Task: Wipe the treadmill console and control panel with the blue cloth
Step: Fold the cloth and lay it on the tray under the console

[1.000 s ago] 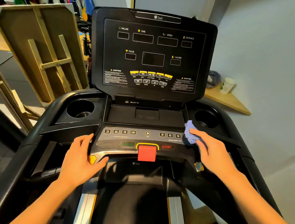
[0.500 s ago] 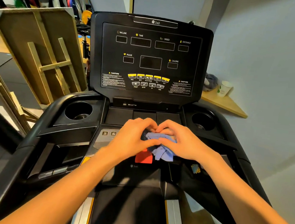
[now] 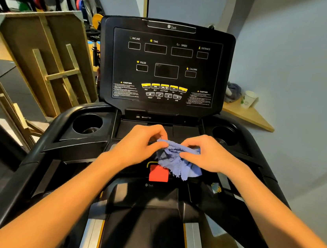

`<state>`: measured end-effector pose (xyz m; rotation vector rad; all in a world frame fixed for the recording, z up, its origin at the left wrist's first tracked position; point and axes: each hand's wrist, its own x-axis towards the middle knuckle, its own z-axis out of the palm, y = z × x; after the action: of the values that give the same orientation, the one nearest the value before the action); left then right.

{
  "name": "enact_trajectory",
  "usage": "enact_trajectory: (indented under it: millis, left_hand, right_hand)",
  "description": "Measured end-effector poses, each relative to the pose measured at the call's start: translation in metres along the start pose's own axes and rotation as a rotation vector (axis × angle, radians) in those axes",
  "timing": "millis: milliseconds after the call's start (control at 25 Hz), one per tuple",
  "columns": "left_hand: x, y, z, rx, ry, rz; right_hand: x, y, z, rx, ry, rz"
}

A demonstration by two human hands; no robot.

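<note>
The blue cloth (image 3: 176,160) hangs crumpled between both hands, above the treadmill's control panel (image 3: 85,151). My left hand (image 3: 137,143) pinches its left edge and my right hand (image 3: 208,154) pinches its right edge. The cloth's loose lower part drapes just above the red stop button (image 3: 158,173). Most of the panel's buttons are hidden behind my hands. The upright black console (image 3: 165,66) with its dark displays and yellow keys stands behind, untouched.
Cup holders sit at the left (image 3: 87,123) and right (image 3: 224,135) of the console base. A wooden frame (image 3: 43,57) leans at the left. A wooden shelf (image 3: 248,115) at the right carries a paper cup (image 3: 248,99) and a grey cloth. The belt (image 3: 142,234) runs below.
A second ago my right hand alone pressed the cloth on the panel's right side and my left rested on the panel's left. Both hands have since met at the middle and now spread the cloth apart.
</note>
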<state>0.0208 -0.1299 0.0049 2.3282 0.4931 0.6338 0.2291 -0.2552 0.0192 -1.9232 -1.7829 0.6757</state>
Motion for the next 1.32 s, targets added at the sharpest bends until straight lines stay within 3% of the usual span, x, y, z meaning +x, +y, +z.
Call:
enact_trajectory:
  millis: [360,640,720,840,1000,1320]
  left_hand:
    - [0.034,0.024,-0.049,0.084,0.063,0.004]
    - [0.050,0.035,-0.067,-0.086,0.051,-0.050]
    - [0.051,0.031,-0.066,-0.041,0.025,-0.055]
    - [0.054,0.019,-0.065,0.083,0.019,-0.019]
    - [0.069,-0.003,-0.078,0.044,0.066,-0.037]
    - [0.117,-0.065,-0.102,0.077,-0.031,-0.043]
  right_hand:
    - [0.007,-0.015,-0.043,-0.116,0.152,-0.133]
    - [0.026,-0.025,-0.073,-0.093,0.240,-0.209]
    - [0.035,-0.027,-0.073,-0.103,0.259,-0.226]
    - [0.047,-0.029,-0.075,-0.083,0.224,-0.239]
    - [0.068,-0.026,-0.082,-0.149,0.104,-0.235]
    - [0.131,-0.010,-0.081,-0.131,0.098,-0.104]
